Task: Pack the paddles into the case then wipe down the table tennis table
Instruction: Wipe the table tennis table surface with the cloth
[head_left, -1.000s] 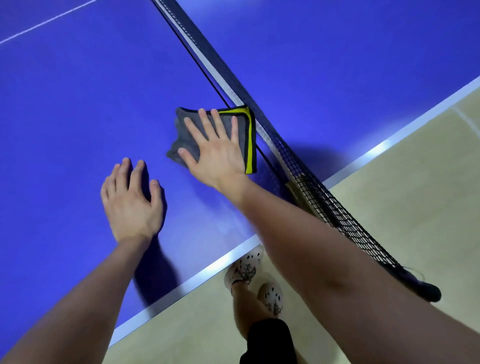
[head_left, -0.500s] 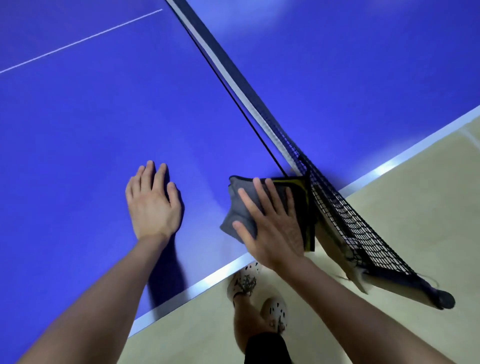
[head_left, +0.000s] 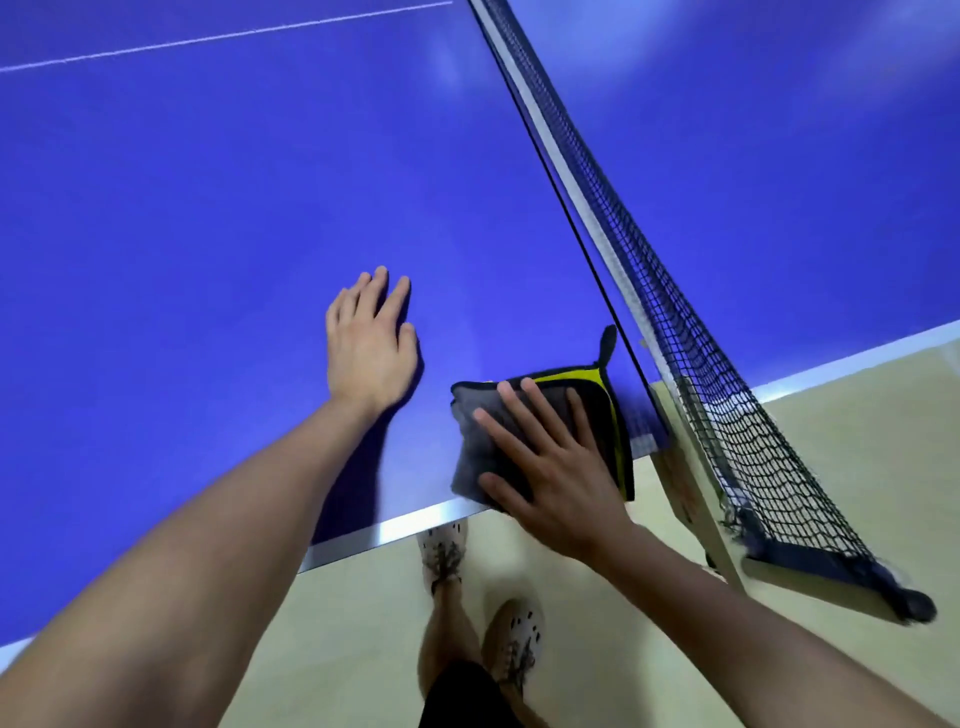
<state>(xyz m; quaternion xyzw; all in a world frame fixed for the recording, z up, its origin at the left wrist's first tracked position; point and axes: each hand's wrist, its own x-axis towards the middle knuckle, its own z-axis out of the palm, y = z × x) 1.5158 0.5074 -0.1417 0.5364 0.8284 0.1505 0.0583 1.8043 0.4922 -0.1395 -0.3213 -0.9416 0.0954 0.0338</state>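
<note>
The right hand (head_left: 553, 467) lies flat with its fingers spread, palm pressed on a folded grey cloth (head_left: 540, 431) with yellow-and-black trim, so the grip is open rather than clamped. The cloth sits at the near edge of the blue table (head_left: 208, 234), at about 5 o'clock from the table's middle, just beside the net (head_left: 675, 332); its corner seems to overhang the edge, though the hand hides that. At 9 o'clock from the cloth, the left hand (head_left: 371, 348) rests open on the table, holding nothing.
</note>
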